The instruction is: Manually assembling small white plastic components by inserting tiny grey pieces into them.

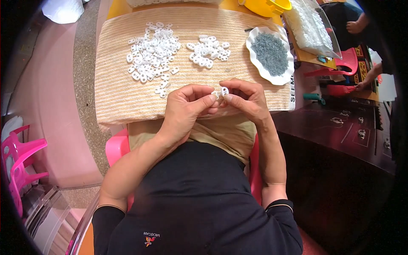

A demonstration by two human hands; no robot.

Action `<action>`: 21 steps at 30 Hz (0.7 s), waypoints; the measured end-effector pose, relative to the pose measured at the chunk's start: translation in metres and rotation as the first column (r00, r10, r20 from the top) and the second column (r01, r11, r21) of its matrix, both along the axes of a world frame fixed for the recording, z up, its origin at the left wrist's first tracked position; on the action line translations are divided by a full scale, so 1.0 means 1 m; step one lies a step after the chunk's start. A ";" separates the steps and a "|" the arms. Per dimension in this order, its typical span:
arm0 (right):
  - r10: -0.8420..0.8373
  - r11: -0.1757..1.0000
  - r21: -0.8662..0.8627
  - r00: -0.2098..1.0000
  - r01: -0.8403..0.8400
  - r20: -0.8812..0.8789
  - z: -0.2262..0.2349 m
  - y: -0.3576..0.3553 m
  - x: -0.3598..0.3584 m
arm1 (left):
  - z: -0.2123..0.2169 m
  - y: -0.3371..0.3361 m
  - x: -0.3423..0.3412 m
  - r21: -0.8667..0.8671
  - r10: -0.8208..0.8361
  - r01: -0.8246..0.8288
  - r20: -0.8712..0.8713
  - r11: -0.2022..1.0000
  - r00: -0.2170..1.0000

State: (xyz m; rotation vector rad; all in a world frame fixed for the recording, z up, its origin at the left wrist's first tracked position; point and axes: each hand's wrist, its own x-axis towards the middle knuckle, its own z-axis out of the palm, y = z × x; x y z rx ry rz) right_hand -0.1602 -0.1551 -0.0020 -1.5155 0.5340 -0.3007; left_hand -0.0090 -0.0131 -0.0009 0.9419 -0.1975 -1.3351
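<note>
My left hand [185, 105] and my right hand [250, 101] meet over the near edge of a striped cloth. Between my right thumb and fingers is a small white oval plastic piece [225, 90] with holes in it. My left thumb and fingers pinch another small white piece [216, 93], mostly covered by the fingertips. Beyond my left hand lies a large heap of white two-holed pieces [154, 53]. A smaller heap of white pieces [208, 51] sits farther right. Slender grey parts [270, 53] fill a white scalloped dish [278, 79] at the right.
The striped cloth [114, 91] covers the table. At the back right are a yellow basket [265, 9] and a clear bin [325, 49] of white parts. Another person's arm [374, 74] shows at far right, above a dark cabinet [340, 127]. Pink plastic chairs [23, 155] stand left.
</note>
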 end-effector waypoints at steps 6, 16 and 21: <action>0.002 0.999 0.033 1.000 -0.002 -0.010 0.005 0.001 0.000 | 0.000 0.001 -0.001 0.010 0.002 -0.002 0.015 1.000 1.000; 0.025 0.999 0.036 0.999 -0.026 0.029 0.006 0.001 0.000 | 0.000 0.000 -0.002 0.010 0.000 -0.001 0.040 1.000 0.999; 0.032 0.998 0.045 0.998 -0.034 0.046 0.005 0.001 -0.001 | 0.001 0.000 -0.002 0.012 -0.002 0.002 0.045 1.000 0.999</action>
